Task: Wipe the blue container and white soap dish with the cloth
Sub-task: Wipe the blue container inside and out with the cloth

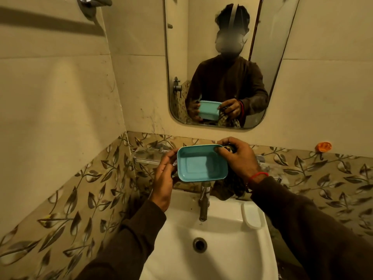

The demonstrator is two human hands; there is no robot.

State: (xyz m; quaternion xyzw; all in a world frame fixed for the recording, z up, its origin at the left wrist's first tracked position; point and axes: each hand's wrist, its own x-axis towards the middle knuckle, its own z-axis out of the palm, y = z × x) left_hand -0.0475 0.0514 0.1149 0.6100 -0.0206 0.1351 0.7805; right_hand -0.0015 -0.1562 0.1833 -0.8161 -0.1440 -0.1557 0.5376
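I hold the blue container [201, 163] above the sink, its open side facing me. My left hand [164, 174] grips its left edge. My right hand [237, 156] holds a dark patterned cloth [228, 186] pressed against the container's right rim, thumb inside the top right corner; most of the cloth hangs down behind the container. The white soap dish [253, 216] lies on the right ledge of the sink, apart from both hands.
A white sink [222, 249] with a steel tap [203, 203] and drain is below. A glass shelf [147, 156] runs along the leaf-patterned tile behind. A mirror [220, 57] hangs above; an orange object [323, 147] sticks to the right wall.
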